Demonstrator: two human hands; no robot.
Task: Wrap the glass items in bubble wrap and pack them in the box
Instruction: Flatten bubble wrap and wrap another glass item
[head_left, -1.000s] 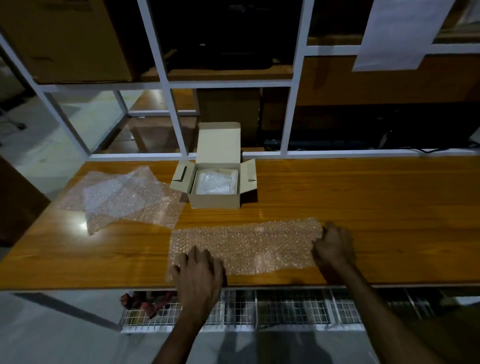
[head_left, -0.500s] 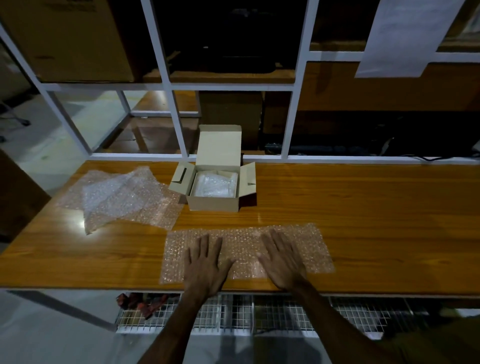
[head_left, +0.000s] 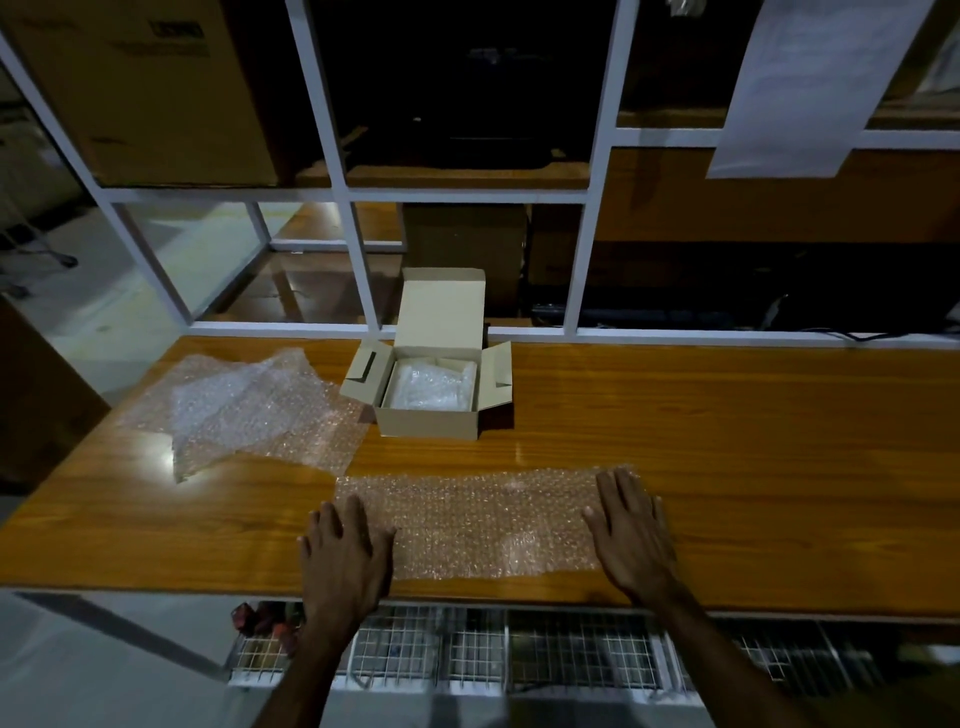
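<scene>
A long sheet of bubble wrap (head_left: 478, 519) lies flat near the front edge of the wooden table (head_left: 727, 441). My left hand (head_left: 345, 556) presses its left end with straight, spread fingers. My right hand (head_left: 631, 530) lies flat on its right end. Behind the sheet stands a small cardboard box (head_left: 431, 384), its lid and side flaps open. Inside it sits a bundle in bubble wrap (head_left: 431, 384). No bare glass item shows.
More crumpled bubble wrap (head_left: 249, 410) is spread over the table's left part. A white metal frame (head_left: 576, 260) rises along the back edge, with cartons and shelves behind. A wire basket (head_left: 519, 654) hangs under the front edge.
Both hands have slid apart from the middle of the sheet to its two ends, flattening it. A second ago they held the ends with curled fingers.
</scene>
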